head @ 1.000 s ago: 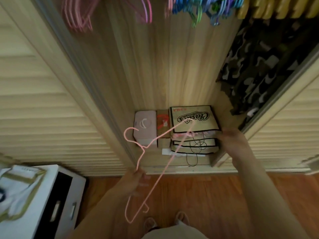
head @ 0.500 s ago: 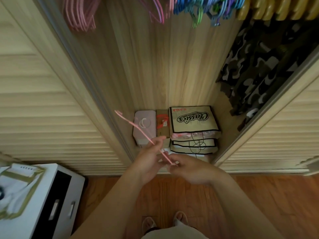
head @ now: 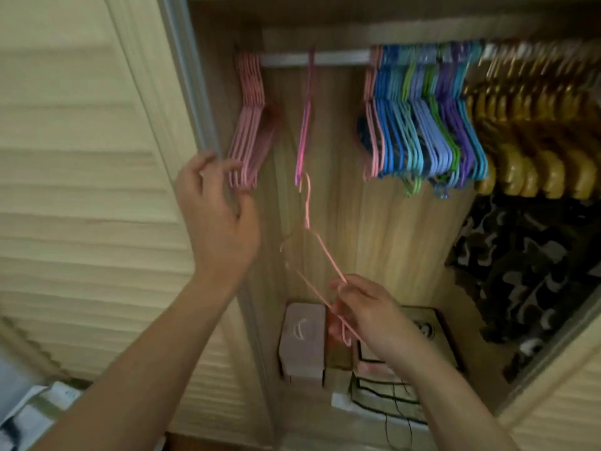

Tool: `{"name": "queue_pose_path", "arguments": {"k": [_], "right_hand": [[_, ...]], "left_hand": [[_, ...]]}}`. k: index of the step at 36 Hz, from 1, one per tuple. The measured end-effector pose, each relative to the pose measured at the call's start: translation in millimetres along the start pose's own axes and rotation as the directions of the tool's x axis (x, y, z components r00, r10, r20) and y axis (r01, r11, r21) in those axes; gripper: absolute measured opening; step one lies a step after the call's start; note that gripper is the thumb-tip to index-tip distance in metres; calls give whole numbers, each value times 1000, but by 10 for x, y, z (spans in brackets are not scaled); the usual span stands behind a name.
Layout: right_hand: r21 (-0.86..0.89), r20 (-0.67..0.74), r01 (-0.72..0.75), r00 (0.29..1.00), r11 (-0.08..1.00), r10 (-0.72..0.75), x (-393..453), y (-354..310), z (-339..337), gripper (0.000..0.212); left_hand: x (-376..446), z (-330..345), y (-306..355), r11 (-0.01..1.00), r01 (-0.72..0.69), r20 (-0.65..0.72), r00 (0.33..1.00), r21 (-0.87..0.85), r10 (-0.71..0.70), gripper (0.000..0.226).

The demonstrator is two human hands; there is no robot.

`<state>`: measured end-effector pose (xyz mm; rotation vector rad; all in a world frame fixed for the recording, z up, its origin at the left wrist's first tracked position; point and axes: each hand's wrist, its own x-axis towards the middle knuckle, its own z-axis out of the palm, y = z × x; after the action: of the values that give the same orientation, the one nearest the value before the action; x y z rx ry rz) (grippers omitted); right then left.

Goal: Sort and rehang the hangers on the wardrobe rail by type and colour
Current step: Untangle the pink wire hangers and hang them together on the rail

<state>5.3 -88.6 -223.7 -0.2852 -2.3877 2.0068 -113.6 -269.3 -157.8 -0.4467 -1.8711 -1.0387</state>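
Note:
My right hand point(head: 364, 312) pinches a thin pink wire hanger point(head: 320, 247) by its lower end, hook pointing up toward the rail point(head: 338, 57). My left hand point(head: 214, 219) is raised with loose fingers, its fingertips at the bottom of a bunch of pink hangers point(head: 248, 125) at the rail's left end. A single magenta hanger point(head: 305, 125) hangs alone further right. Blue, green and purple hangers point(head: 426, 125) are packed together past the gap, then golden-brown wooden hangers point(head: 536, 131) on the far right.
Louvred sliding doors point(head: 81, 190) flank the opening. A camouflage garment point(head: 527, 271) hangs at the right. A pink box point(head: 302, 340) and stacked bags point(head: 390, 379) sit on the wardrobe floor. A white cabinet corner point(head: 29, 415) is at the lower left.
The view tilted up from the wardrobe floor to the rail. The pink hanger passed from my left hand to my right and rose. My left hand let go and reached up to the pink bunch.

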Motion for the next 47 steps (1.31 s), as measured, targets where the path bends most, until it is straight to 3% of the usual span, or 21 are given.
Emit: {"name": "queue_pose_path", "arguments": {"k": [4,7,12,17,24,32,41,47], "right_hand": [[-129,10,-30,999,991,32,184,-90,182,27],[-177,-10,-96,995,980,96,300,33,305,31],[-316,-29,-173,984,933,173,444,86,439,48],[-294,-32,-154,988,943,151,612,-10,454,23],[-423,-40,-143,990,895,139,697,96,464,23],[-446,-3,-134,989,885,148,908,-22,588,26],[-373,-39,-104,995,922,96,1437,-224,734,43],[-243,-164,-54,986,969,14,1243,-80,773,26]], "left_hand": [[825,-88,-51,955,-204,-163,957,213,241,49],[1262,-81,-179,902,-225,-136,947,367,292,62],[1494,41,-530,852,-261,-74,942,454,329,69],[1492,92,-617,855,-280,-93,931,437,352,66],[1487,90,-619,859,-274,-98,933,432,347,67],[1478,92,-601,865,-249,-84,945,436,315,68],[1468,93,-608,865,-242,-78,949,439,305,69],[1473,103,-605,864,-241,-83,948,442,307,70]]}}
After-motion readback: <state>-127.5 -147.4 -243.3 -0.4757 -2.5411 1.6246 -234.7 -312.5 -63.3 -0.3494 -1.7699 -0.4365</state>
